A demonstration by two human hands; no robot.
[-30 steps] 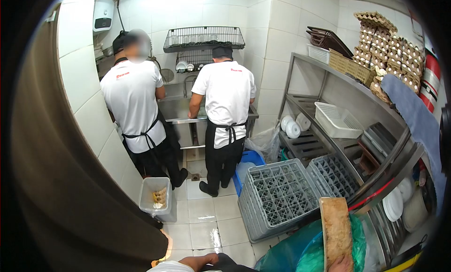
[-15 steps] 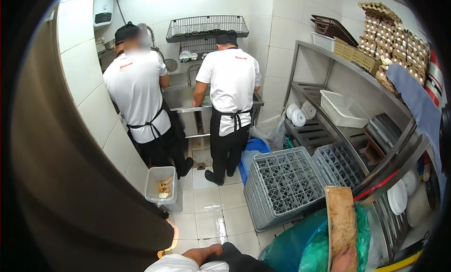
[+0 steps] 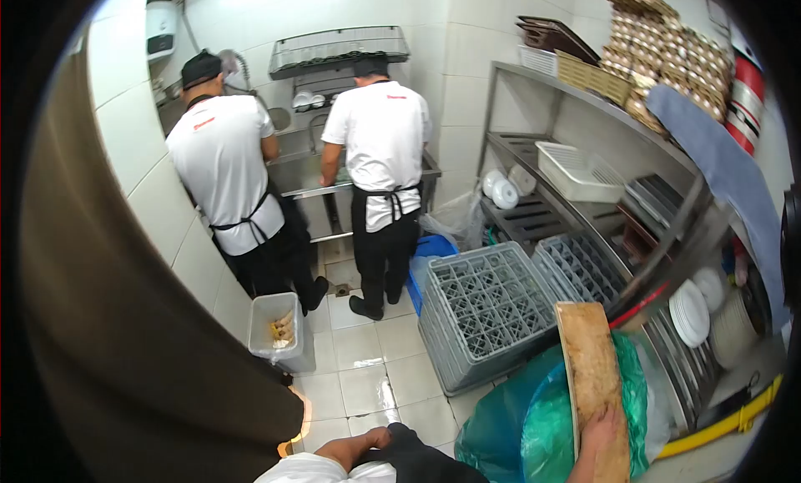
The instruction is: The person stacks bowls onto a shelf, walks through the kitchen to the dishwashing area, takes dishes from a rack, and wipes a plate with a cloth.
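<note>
My right hand (image 3: pixel 599 431) grips a long, scorched-looking wooden board (image 3: pixel 586 349), its fingers lying across the broad face near the lower end. The board stands tilted over a bin lined with a green plastic bag (image 3: pixel 546 425); whether it rests on the rim I cannot tell. At the bottom middle, my left hand (image 3: pixel 380 439) is against the dark apron (image 3: pixel 417 462), by my body. Its fingers are mostly hidden, so their pose is unclear.
Grey glass racks (image 3: pixel 492 308) stand beyond the bin. Shelves (image 3: pixel 576 183) on the right bear baskets, plates and egg trays (image 3: pixel 659 57). Two people in white shirts work at a sink (image 3: pixel 296 176). A clear tub (image 3: pixel 275 324) holds food scraps. A brown curtain-like surface (image 3: pixel 142 316) borders the left.
The view has shifted right, so most things appear further left. My right hand has come further into view, higher on the board. My left hand stays by the apron.
</note>
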